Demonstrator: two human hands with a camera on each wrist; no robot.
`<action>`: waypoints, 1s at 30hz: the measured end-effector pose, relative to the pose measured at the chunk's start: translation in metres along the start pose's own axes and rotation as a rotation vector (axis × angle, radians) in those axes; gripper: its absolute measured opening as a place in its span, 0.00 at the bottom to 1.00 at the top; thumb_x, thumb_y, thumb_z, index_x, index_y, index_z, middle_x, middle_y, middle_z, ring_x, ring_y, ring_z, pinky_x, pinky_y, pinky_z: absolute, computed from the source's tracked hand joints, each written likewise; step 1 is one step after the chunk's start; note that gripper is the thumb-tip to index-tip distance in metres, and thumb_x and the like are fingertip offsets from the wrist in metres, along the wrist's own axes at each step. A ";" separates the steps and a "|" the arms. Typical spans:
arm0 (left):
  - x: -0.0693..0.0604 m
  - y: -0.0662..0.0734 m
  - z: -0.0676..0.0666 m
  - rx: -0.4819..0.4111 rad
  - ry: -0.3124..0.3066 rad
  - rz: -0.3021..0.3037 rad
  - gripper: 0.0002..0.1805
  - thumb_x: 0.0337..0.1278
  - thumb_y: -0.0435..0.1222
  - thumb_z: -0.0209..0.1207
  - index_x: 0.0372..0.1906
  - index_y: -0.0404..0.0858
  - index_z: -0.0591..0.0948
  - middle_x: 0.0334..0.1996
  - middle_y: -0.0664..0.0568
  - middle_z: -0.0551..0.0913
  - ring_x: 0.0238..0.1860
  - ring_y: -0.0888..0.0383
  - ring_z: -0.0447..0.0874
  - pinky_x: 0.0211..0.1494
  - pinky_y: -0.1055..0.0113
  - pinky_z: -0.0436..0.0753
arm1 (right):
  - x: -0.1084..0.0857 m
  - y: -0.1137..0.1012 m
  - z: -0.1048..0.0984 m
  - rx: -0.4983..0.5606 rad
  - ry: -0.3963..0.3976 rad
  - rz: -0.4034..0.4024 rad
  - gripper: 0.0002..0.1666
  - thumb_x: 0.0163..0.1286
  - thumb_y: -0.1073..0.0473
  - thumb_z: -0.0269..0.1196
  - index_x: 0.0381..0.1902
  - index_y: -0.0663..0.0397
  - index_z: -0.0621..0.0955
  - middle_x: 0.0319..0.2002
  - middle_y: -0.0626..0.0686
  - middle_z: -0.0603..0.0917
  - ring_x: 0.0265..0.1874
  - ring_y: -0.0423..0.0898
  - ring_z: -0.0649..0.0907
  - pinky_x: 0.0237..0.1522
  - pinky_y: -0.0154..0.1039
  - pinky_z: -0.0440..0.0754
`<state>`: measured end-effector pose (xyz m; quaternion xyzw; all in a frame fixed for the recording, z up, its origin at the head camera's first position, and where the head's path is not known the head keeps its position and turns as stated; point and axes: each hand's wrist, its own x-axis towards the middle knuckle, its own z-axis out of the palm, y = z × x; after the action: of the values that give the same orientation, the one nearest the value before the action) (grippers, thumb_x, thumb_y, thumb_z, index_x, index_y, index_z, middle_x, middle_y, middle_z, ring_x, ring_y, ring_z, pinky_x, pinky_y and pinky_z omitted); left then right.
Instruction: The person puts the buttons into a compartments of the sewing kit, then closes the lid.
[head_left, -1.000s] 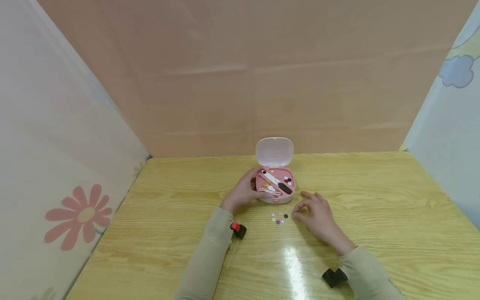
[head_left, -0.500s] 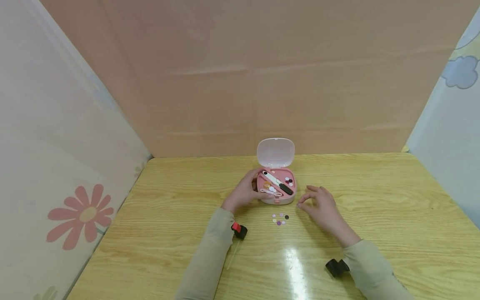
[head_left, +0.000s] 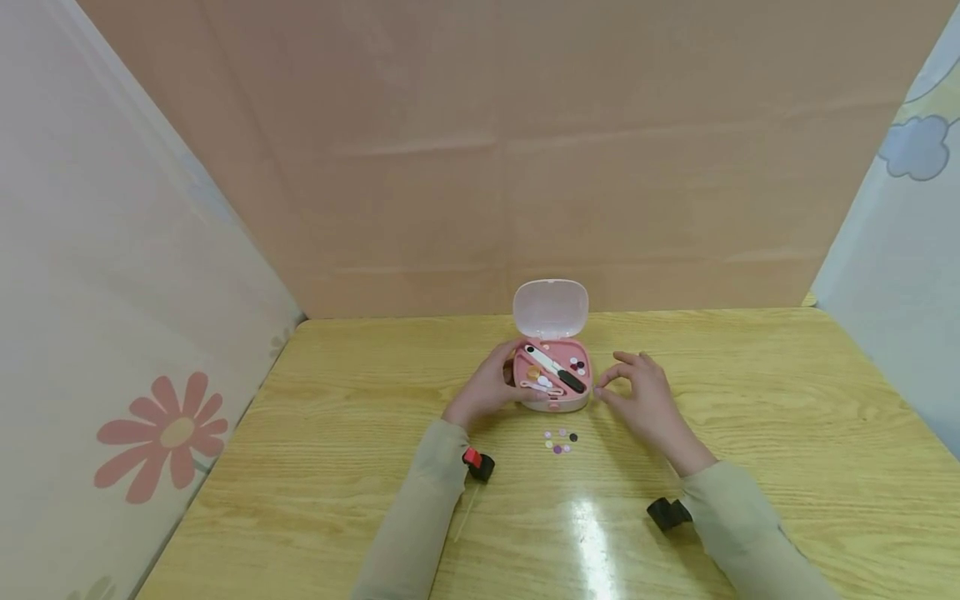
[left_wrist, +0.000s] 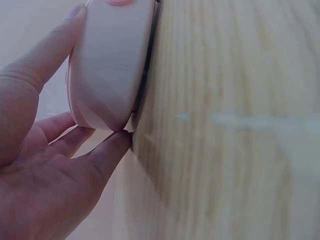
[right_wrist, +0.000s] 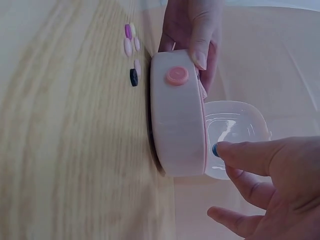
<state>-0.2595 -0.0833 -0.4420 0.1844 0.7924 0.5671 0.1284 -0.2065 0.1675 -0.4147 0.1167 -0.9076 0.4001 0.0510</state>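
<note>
A small pink and white sewing box [head_left: 572,405] stands on the table with its clear lid [head_left: 551,309] raised. My left hand [head_left: 484,387] holds its left side, thumb on the front rim and fingers around the side, as the left wrist view also shows. Just off the box's right side, my right hand [head_left: 647,407] pinches a small blue button [right_wrist: 215,150] between thumb and index finger; the other fingers are spread. Inside the box lie a white and black tool [head_left: 555,368], a pale looped strip [head_left: 542,387] and several buttons [head_left: 577,364].
Several loose buttons [head_left: 557,449], purple, pale, yellowish and black, lie on the wooden table [head_left: 360,467] in front of the box. A tan sheet [head_left: 420,208] hangs behind the table. Patterned cloth panels [head_left: 161,250] flank both sides.
My right hand has moved away from the loose buttons and up beside the box's right side, still pinching the small button. My left hand stays on the box.
</note>
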 end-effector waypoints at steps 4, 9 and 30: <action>-0.001 0.001 0.000 0.005 -0.002 0.005 0.47 0.43 0.33 0.74 0.70 0.45 0.63 0.61 0.49 0.67 0.55 0.55 0.73 0.59 0.64 0.74 | 0.005 0.000 0.000 -0.020 0.015 -0.005 0.04 0.61 0.63 0.67 0.30 0.58 0.82 0.61 0.74 0.67 0.64 0.78 0.52 0.64 0.68 0.43; 0.000 0.001 0.000 0.012 -0.005 0.021 0.47 0.43 0.33 0.73 0.71 0.44 0.63 0.61 0.49 0.67 0.56 0.54 0.73 0.59 0.63 0.73 | 0.012 0.001 0.000 -0.022 0.022 0.004 0.05 0.61 0.63 0.67 0.31 0.58 0.81 0.62 0.74 0.67 0.65 0.78 0.52 0.65 0.67 0.42; -0.009 0.019 -0.001 -0.024 -0.007 0.028 0.45 0.45 0.27 0.71 0.70 0.36 0.62 0.62 0.42 0.66 0.56 0.50 0.73 0.60 0.58 0.73 | 0.034 -0.004 0.005 -0.034 0.028 -0.010 0.05 0.62 0.64 0.66 0.34 0.62 0.82 0.61 0.73 0.68 0.65 0.74 0.55 0.66 0.65 0.43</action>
<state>-0.2492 -0.0823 -0.4239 0.1958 0.7823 0.5779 0.1253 -0.2382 0.1550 -0.4086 0.1146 -0.9129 0.3858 0.0676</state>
